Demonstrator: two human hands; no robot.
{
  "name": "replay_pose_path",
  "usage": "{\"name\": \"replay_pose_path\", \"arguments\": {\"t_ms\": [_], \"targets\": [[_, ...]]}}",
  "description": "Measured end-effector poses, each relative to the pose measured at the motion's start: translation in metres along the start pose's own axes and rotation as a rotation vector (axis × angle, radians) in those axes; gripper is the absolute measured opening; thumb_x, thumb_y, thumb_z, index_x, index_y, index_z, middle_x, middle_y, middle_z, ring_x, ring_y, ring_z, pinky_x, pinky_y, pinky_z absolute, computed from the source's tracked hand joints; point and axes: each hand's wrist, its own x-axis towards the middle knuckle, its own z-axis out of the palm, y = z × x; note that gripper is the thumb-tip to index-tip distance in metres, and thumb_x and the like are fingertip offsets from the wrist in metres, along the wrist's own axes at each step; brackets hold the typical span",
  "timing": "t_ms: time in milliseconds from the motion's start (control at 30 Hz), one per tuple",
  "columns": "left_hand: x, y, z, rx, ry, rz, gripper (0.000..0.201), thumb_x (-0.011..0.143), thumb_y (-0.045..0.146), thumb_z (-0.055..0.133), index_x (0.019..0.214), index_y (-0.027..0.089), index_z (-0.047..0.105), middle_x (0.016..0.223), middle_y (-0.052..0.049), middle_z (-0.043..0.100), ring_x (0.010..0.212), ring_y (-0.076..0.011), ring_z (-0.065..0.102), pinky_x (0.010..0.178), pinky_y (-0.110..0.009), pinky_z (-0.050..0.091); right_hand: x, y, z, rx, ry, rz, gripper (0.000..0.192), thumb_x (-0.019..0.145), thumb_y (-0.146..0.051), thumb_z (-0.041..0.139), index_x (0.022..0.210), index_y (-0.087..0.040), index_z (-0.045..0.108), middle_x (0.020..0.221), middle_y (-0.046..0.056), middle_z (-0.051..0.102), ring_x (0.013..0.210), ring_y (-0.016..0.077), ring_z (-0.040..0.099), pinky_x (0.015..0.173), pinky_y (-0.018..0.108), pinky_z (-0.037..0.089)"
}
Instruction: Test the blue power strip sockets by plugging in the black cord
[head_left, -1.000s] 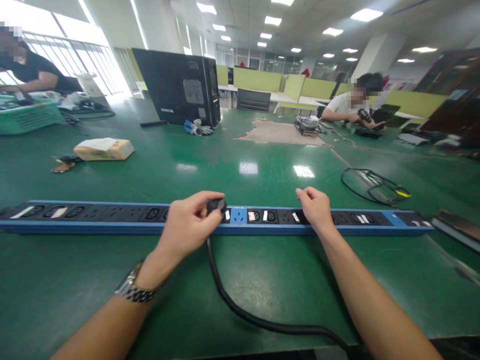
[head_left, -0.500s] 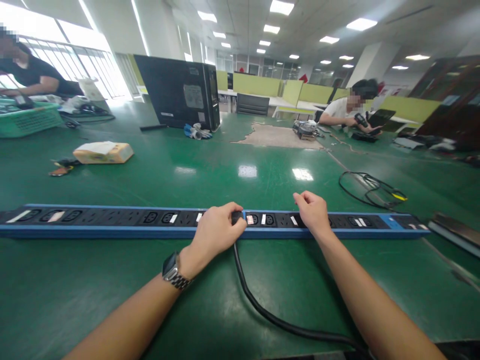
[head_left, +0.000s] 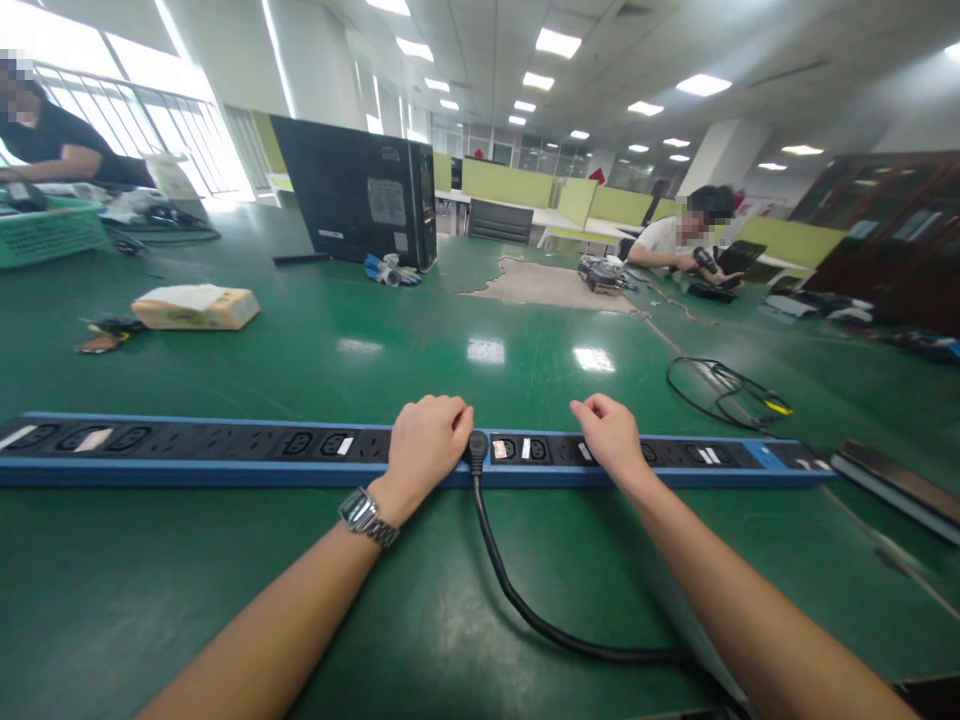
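Note:
A long blue power strip (head_left: pixel 427 478) with a black face and rows of sockets lies across the green table. An angled black plug (head_left: pixel 478 450) sits on the strip near its middle, and a thick black cable (head_left: pixel 504 578) curves from it toward me. My left hand (head_left: pixel 429 435), with a metal watch (head_left: pixel 367 515) at the wrist, is closed just left of the plug, over the strip. Its curled fingers show nothing in them. Farther right, my right hand (head_left: pixel 609 435) is also closed above the strip, with no object showing at its fingertips.
A tissue pack (head_left: pixel 196 308) lies at left, near a green basket (head_left: pixel 52 238). Behind stand a black computer case (head_left: pixel 352 190) and gloves (head_left: pixel 391 270). A coiled cable (head_left: pixel 724 390) and a dark flat object (head_left: pixel 896 485) lie at right. Two people sit across the table.
My left hand has let go of the plug and moved slightly left, uncovering it. My right hand stays closed over the strip. The whole view has shifted a little.

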Motion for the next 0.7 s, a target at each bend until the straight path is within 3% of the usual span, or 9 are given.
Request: {"name": "replay_pose_path", "arguments": {"t_ms": [67,167,300,367,500,700], "targets": [[-0.001,0.001,0.000,0.039,-0.010,0.035,0.036,0.094,0.033,0.037,0.076,0.019,0.065,0.080,-0.007,0.068,0.079,-0.0199,0.060,0.066,-0.031,0.034,-0.016,-0.023,0.006,0.072,-0.121,-0.036,0.040,0.082,-0.052,0.054,0.058,-0.020,0.052,0.053,-0.003,0.051,0.053,0.0110,0.045,0.054,0.023,0.031],[-0.003,0.001,0.000,0.071,-0.010,0.025,0.036,0.095,0.033,0.036,0.077,0.019,0.063,0.081,-0.006,0.068,0.078,-0.0195,0.060,0.065,-0.031,0.034,-0.044,-0.059,0.021,0.101,-0.411,-0.062,0.053,0.083,-0.063,0.050,0.052,-0.020,0.054,0.048,-0.001,0.052,0.047,0.0101,0.043,0.049,0.024,0.028],[-0.006,-0.001,-0.002,0.137,-0.010,0.010,0.036,0.096,0.033,0.035,0.079,0.019,0.063,0.081,-0.007,0.068,0.078,-0.0210,0.061,0.064,-0.032,0.034,-0.069,-0.083,0.047,0.200,-0.665,0.028,0.057,0.081,-0.067,0.051,0.049,-0.020,0.056,0.042,0.001,0.052,0.039,0.0105,0.044,0.043,0.024,0.027],[-0.007,-0.001,-0.003,0.161,-0.032,0.005,0.035,0.095,0.032,0.036,0.081,0.018,0.065,0.082,-0.008,0.068,0.079,-0.0217,0.062,0.065,-0.032,0.035,-0.074,-0.081,0.060,0.302,-0.689,0.103,0.054,0.080,-0.067,0.052,0.055,-0.020,0.059,0.042,0.001,0.053,0.038,0.0121,0.048,0.041,0.024,0.029],[-0.007,-0.002,-0.003,0.164,-0.065,0.002,0.030,0.093,0.029,0.040,0.089,0.019,0.067,0.087,-0.008,0.069,0.084,-0.0222,0.063,0.068,-0.032,0.036,-0.082,-0.070,0.075,0.511,-0.618,0.159,0.053,0.079,-0.069,0.053,0.064,-0.018,0.063,0.044,0.000,0.055,0.038,0.0110,0.048,0.039,0.023,0.032],[-0.006,-0.002,-0.002,0.174,-0.069,-0.008,0.030,0.094,0.029,0.040,0.090,0.020,0.068,0.089,-0.008,0.069,0.085,-0.0222,0.063,0.068,-0.033,0.036,-0.089,-0.071,0.074,0.631,-0.600,0.132,0.046,0.078,-0.061,0.060,0.062,-0.018,0.057,0.045,-0.001,0.057,0.038,0.0089,0.045,0.040,0.021,0.031]]}}
